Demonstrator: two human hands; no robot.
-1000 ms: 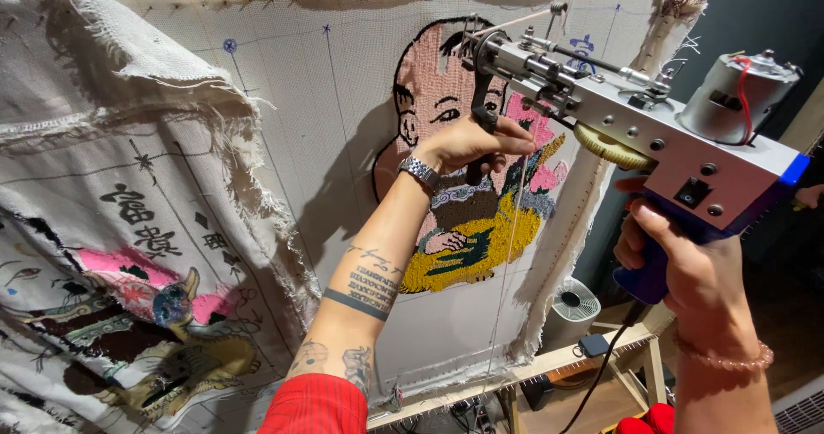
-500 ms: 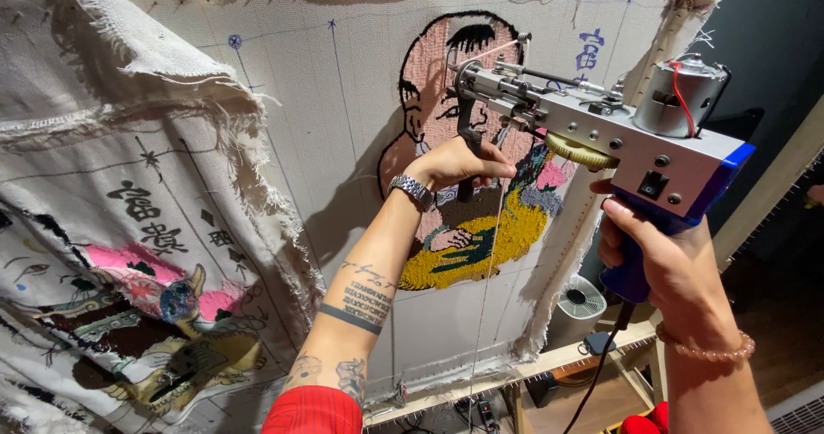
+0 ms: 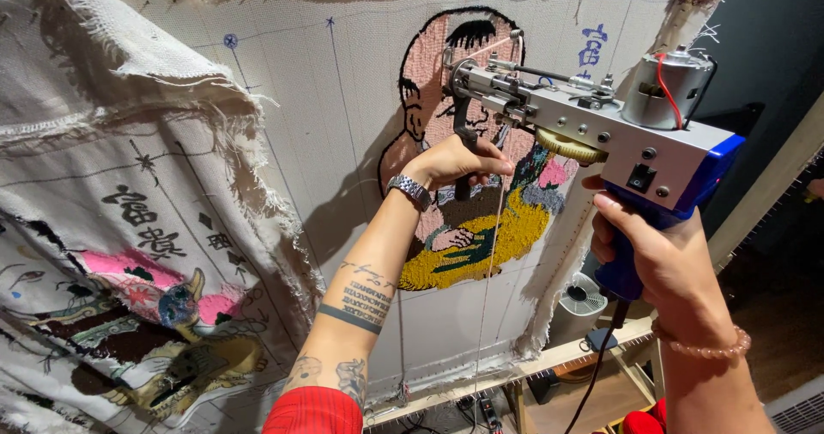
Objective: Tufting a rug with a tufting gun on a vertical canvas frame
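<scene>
At cloth (image 3: 343, 142), both hands gripping tufting gun (image 3: 601, 133)

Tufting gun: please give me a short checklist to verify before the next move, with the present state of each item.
1. Left hand grips the black front handle: ok.
2. Right hand holds the blue rear grip: ok.
3. Yarn hangs free below the tufting gun, no tangle visible: ok.
4. Needle tip pressed into the backing cloth: cannot tell.
5. Power cord hangs clear of both hands: ok.
6. Trigger finger position: cannot tell.
</scene>
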